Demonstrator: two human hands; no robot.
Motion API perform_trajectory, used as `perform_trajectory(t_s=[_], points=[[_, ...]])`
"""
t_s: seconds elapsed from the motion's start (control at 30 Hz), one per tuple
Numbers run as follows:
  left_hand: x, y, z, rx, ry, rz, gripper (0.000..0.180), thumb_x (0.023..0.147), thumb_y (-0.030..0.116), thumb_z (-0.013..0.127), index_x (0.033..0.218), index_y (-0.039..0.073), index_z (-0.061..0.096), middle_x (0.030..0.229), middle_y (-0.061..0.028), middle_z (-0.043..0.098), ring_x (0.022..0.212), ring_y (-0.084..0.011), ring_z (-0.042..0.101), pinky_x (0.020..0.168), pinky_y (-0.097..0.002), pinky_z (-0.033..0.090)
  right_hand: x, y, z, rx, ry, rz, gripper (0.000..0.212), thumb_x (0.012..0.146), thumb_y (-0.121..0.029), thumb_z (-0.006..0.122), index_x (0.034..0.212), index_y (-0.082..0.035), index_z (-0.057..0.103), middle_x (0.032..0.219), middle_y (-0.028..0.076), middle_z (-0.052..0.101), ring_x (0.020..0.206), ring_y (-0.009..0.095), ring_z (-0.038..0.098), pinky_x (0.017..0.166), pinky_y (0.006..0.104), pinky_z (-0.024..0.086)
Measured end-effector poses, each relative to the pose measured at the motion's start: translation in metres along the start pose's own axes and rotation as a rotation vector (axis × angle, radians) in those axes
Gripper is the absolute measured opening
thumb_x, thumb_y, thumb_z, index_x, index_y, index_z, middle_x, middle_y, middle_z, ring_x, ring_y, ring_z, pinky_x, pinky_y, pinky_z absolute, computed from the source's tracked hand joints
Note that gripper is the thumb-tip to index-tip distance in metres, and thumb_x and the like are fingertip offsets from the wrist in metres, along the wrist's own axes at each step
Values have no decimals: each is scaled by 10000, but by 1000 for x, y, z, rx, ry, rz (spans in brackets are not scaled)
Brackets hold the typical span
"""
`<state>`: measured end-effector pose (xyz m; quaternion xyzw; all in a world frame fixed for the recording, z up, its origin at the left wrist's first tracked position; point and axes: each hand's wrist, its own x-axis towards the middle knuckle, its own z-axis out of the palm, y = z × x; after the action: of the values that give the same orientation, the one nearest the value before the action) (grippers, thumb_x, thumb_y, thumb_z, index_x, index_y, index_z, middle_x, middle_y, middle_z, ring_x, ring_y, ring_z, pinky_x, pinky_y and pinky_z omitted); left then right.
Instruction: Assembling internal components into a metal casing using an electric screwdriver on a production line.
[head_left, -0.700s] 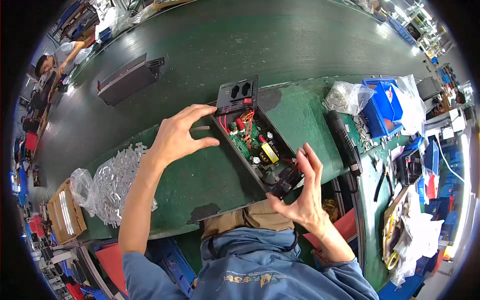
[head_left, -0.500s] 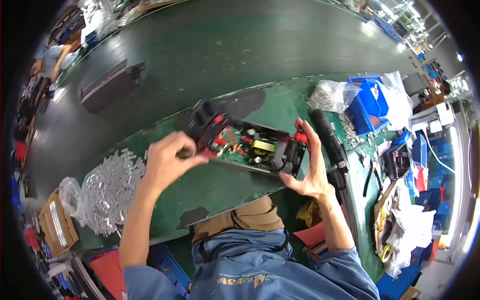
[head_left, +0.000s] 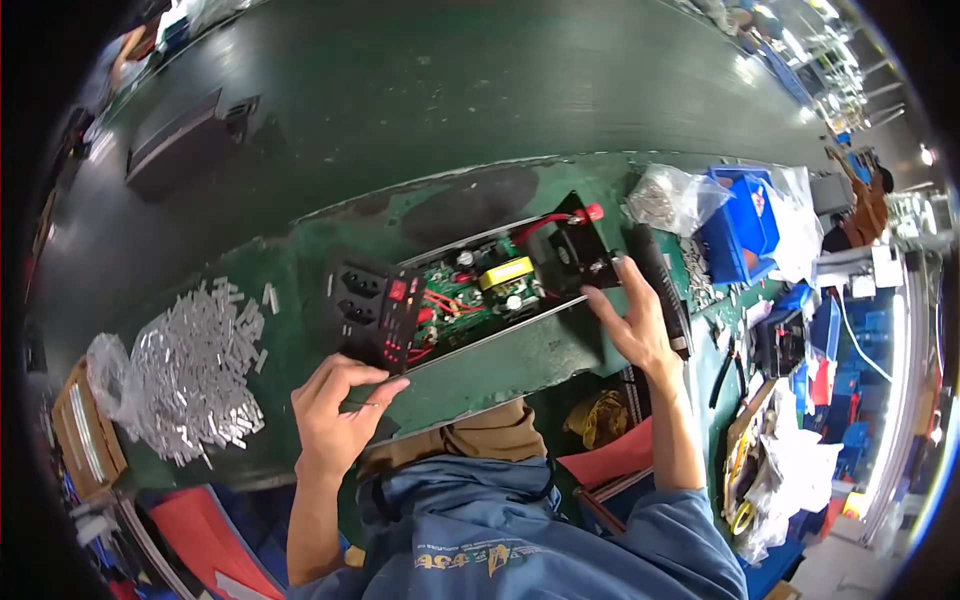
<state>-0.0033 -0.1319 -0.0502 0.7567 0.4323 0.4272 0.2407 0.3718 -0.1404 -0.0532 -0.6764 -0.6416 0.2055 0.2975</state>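
Observation:
An opened power inverter (head_left: 478, 318) lies across the bench before me, showing its green circuit board, yellow-wrapped transformer (head_left: 507, 272) and red wires. At its left end the black socket panel (head_left: 362, 305) leans outward, its outlets and red switch facing up. The black end panel (head_left: 578, 250), with a fan and a red terminal, is at the right end. My left hand (head_left: 335, 408) is beside the socket panel's near corner, thumb and forefinger pinched; what they hold is too small to name. My right hand (head_left: 640, 325) grips the inverter's near right corner, thumb at the case rim.
Clear plastic bags (head_left: 672, 195) and a blue bin (head_left: 738, 225) stand at right, beside a long black cylindrical tool (head_left: 660, 285). Many small silvery pieces (head_left: 200, 375) are heaped at left. A dark casing (head_left: 190, 140) lies farther off. Pliers (head_left: 722, 378) lie at right.
The socket panel has turned from a raised tilt to lean at the inverter's left end. My left hand has moved down, off the panel. My right hand has closed in on the corner.

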Motion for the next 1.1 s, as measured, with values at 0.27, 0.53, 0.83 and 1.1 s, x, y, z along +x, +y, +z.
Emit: perform_trajectory(t_s=[0.27,0.53,0.83,1.1], points=[[-7,-6,-8,70,15,5,292,695,31,908,855,43,664,781,-95,690,671,-239,677,597,-326,528,-8,-4,-35,-65,296,93,352,984,-116,643,1325,-28,624,1203,87,693,1101,188,639,989,331,479],[-8,-10,-55,96,81,-188,129,855,118,803,941,84,712,920,-65,712,782,-249,699,655,-320,550,-35,-5,-51,-142,493,-71,303,999,-33,623,1298,17,620,1055,112,703,975,176,655,923,313,515],[-27,-80,-116,485,134,-454,198,891,121,757,1050,7,723,1008,-104,630,926,-261,647,836,-346,523,-22,-61,11,-96,357,-304,314,795,75,707,1092,-25,683,990,148,709,876,303,691,777,375,551],[-39,-136,-111,307,182,-489,191,887,-28,683,1050,14,595,929,-60,595,826,-178,581,764,-310,492,-53,-64,4,20,434,-312,330,826,123,697,1135,17,644,963,154,701,862,269,697,767,336,556]])
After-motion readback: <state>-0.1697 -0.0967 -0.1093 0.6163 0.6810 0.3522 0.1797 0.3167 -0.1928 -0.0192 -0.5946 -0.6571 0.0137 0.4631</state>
